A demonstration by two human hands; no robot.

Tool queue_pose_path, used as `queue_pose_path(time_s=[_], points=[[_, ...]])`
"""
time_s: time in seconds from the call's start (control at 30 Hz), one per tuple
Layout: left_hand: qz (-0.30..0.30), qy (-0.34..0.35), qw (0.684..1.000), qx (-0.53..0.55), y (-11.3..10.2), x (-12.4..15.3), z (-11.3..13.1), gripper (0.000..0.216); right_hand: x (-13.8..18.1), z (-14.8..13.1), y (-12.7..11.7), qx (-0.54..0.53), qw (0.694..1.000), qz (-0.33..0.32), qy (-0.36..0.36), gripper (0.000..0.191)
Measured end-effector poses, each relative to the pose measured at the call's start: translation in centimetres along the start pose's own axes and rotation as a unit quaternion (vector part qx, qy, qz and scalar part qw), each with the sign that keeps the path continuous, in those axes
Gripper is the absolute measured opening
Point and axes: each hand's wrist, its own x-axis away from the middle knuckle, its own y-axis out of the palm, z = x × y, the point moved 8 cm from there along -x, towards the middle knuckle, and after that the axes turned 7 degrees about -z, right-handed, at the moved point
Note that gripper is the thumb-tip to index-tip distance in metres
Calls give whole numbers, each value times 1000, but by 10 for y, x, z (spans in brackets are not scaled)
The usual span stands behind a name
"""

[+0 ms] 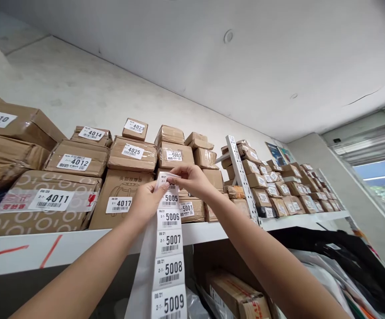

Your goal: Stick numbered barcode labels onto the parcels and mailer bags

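Note:
A long strip of white number labels [169,242] hangs down in front of the shelf, printed 5005 through 5009 with barcodes. My left hand [147,199] pinches its left edge near the top, thumb over the paper. At the top label my right hand [192,179] has its fingers closed on the strip's upper edge, partly covering that label's number. Behind the hands stand cardboard boxes, among them one labelled 5003 [175,155] and, lower, one labelled 5001 [194,210]. Left of my left hand is a box labelled 4017 [107,190].
The white shelf [79,243] runs across, with a perforated upright post [242,177] to the right. Boxes labelled 4011 [22,195], 4012 [51,157] and 4025 [115,161] are stacked at left. Bagged goods [332,270] and a carton [235,292] lie below.

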Motion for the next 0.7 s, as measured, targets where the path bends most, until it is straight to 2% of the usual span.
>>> queue_pose_path(time_s=[0.13,0.27,0.43,0.57,0.63,0.7], points=[[108,16,994,-12,-6,-3,-2,25,3,15,-3,-114,990,85,26,14],[160,50,985,-50,-13,-5,4,37,1,21,-3,-107,983,144,29,12],[115,79,989,-56,-14,-11,3,26,0,20,2,-27,984,176,-17,9],[117,84,987,-75,-19,-9,1,28,9,1,6,96,966,212,-111,8],[125,95,984,-83,-19,-3,3,31,9,-8,1,90,958,226,-152,7],[118,104,983,-98,-16,4,4,30,-2,-14,-12,75,953,245,-164,6]])
